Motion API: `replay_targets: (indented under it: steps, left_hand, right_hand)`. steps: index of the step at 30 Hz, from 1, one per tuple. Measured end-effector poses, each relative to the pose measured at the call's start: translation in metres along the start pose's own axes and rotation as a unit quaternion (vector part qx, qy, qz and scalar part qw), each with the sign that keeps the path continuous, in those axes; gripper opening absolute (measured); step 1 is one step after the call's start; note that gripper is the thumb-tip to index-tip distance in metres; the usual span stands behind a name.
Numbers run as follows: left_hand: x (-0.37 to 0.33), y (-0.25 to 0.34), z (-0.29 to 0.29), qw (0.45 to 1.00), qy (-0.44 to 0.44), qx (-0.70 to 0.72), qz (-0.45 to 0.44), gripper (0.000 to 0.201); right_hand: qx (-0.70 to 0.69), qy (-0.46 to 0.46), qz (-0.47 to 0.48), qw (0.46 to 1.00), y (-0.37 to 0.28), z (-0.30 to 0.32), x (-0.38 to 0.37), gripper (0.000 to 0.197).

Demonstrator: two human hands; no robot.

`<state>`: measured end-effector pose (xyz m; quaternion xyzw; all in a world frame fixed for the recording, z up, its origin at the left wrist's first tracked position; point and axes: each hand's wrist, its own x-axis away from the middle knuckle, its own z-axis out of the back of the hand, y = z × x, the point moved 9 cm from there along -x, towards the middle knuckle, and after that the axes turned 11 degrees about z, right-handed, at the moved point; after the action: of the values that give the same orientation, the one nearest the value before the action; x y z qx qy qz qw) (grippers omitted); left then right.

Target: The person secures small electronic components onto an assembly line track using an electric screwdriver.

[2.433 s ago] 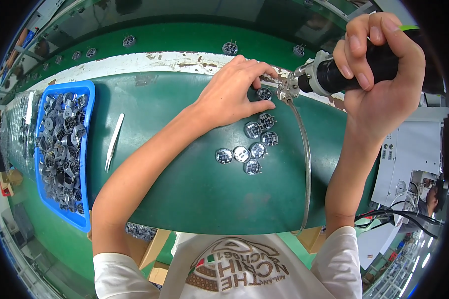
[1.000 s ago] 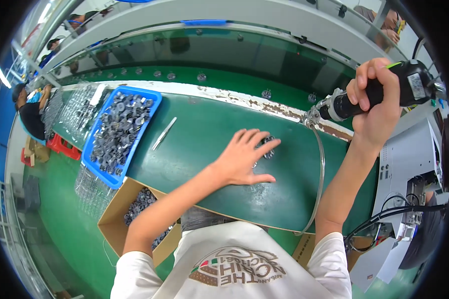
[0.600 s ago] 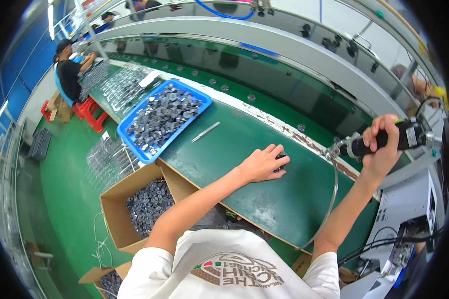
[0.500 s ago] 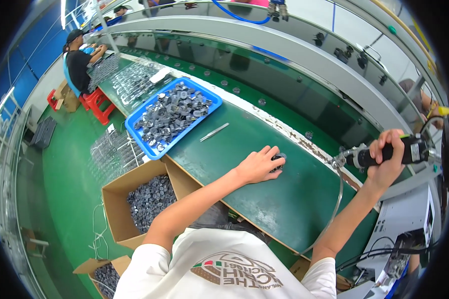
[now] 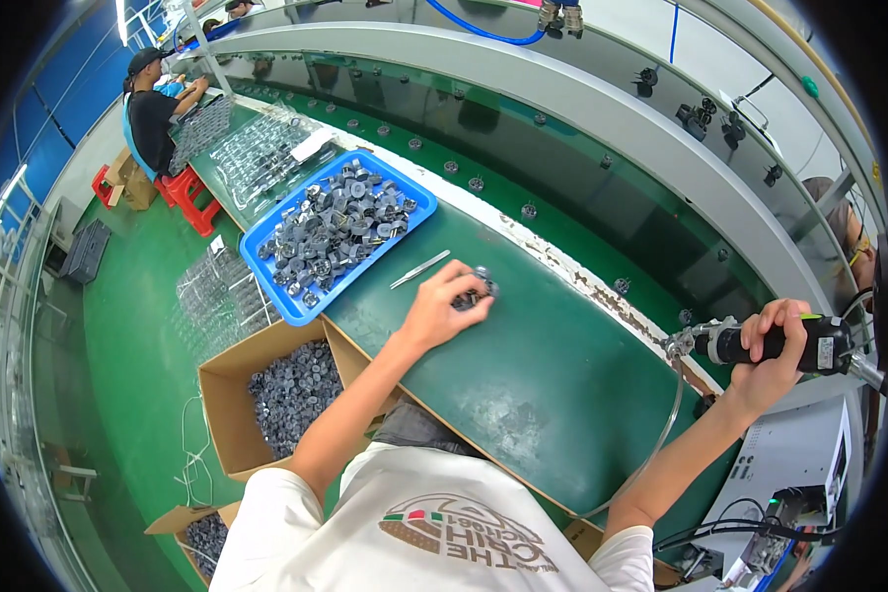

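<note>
My left hand curls its fingers around a small dark round part just above or on the green worktop. Whether it holds more than one part, I cannot tell. My right hand is wrapped round a black electric screwdriver at the right, held nearly level with its metal nose toward the belt. A clear tube hangs from that nose. Beside my left hand lie metal tweezers. Farther left stands a blue tray heaped with grey round parts.
Beyond the worktop's worn white edge runs a green conveyor carrying spaced round parts. An open carton of parts stands at the left near edge. Clear trays lie past the blue tray. A co-worker sits far left.
My left hand has moved left across the worktop, toward the tweezers, with the round part in its fingers. The right hand and screwdriver have dropped slightly in the picture.
</note>
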<state>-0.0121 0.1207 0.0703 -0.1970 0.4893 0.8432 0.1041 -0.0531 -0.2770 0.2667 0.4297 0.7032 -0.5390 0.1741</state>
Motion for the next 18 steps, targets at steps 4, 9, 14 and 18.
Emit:
replay_targets:
  steps: [4,9,14,18]
  left_hand:
    - [-0.009,-0.023,0.063,0.986,0.121,0.075,0.081,0.012]
    - [-0.046,-0.016,0.172,0.955,0.279,-0.071,0.069,0.012]
    - [-0.069,-0.030,0.221,0.933,0.204,-0.292,0.055,0.018]
    - [-0.044,-0.004,0.214,0.914,0.274,-0.295,-0.045,0.014]
  right_hand:
    - [-0.001,-0.001,-0.004,1.000,0.001,0.006,-0.002,0.021]
    - [0.022,0.005,-0.003,1.000,0.004,0.010,-0.001,0.021]
    - [0.013,-0.010,-0.011,1.000,0.007,0.003,-0.002,0.021]
    - [0.028,-0.015,-0.010,0.999,0.009,0.006,-0.001,0.022]
